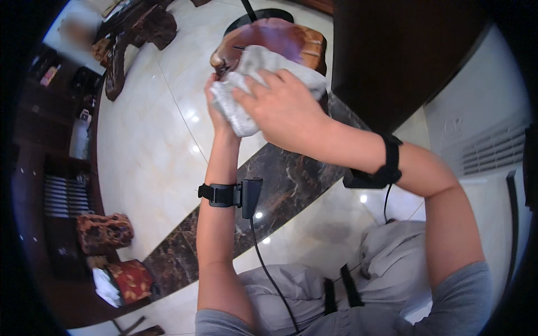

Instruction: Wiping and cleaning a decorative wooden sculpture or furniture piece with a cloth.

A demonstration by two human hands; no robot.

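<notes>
A whitish-grey cloth (262,58) lies bunched over the near part of a polished wooden stool (277,33) with a reddish-brown top and a rough, lighter edge on the right. My right hand (288,109) is closed on the cloth from above, its fingers bent into the folds. Beside the cloth's left edge, my left hand (216,109) reaches up to the near left rim of the wood. The cloth covers most of the left fingers, so their grip is hidden.
A black round base (235,23) with a pole stands behind the stool. To the right are a dark cabinet panel (392,56) and a white vented appliance (482,140). Carved dark wood (120,47), a rough wooden stump (105,232) and a red patterned cushion (130,281) are at left.
</notes>
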